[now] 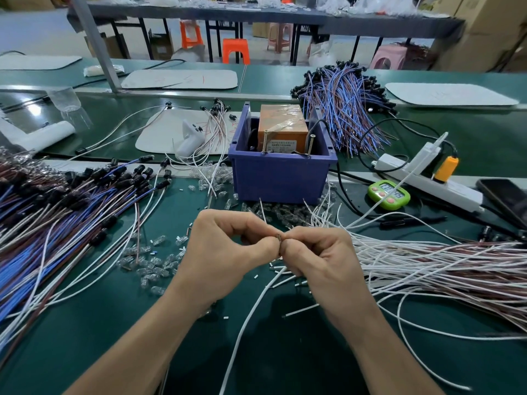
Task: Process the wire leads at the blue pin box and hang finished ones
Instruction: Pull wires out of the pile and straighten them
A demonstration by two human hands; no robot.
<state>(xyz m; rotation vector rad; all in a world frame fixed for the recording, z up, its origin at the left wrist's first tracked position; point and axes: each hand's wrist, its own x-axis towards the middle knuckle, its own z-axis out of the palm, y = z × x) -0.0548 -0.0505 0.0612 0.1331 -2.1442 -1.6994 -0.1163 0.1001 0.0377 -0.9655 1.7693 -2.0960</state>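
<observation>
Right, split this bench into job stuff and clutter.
Job: left hand and right hand, both pinching the white wire lead; blue pin box; white lead pile; clear bulbs; capped blue and brown leads.
Lying about: green timer; power strip; phone; plastic cup.

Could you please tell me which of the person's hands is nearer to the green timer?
Right. The right hand sits below and left of the green timer; the left hand lies farther left, beyond the right hand. Both pinch a wire lead.
</observation>
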